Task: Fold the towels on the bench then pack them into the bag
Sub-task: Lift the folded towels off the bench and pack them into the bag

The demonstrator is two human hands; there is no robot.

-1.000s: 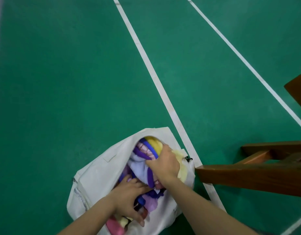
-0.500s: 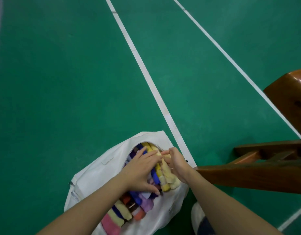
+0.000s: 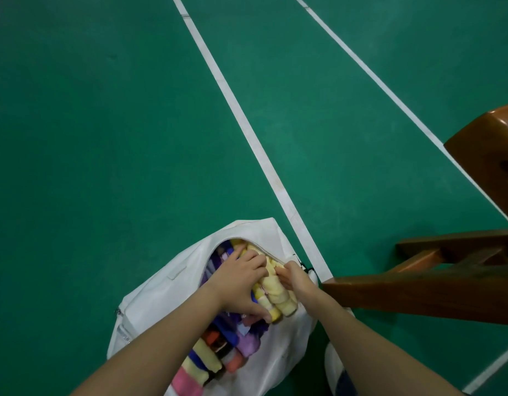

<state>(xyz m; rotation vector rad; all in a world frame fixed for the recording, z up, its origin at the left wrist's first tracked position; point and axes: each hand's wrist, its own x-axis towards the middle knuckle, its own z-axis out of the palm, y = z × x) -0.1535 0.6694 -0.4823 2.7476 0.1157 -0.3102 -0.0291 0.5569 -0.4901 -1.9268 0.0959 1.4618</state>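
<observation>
Left hand (image 3: pixel 241 284) has slid up over the towels (image 3: pixel 201 364): palm flat, fingers spread, pressing. Right hand (image 3: pixel 294 277) has shifted just beside it, its grip pinching the yellow towel (image 3: pixel 280 295). All sit inside the bag (image 3: pixel 161 295); bench (image 3: pixel 418 292) lies right of the grip. Packing looks near done.

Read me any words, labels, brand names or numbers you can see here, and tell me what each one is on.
No text can be read anywhere.
The small tab on the white bag looks blank.
The towels show only coloured stripes, the wooden bench is bare wood, and the green floor has only white lines.
</observation>
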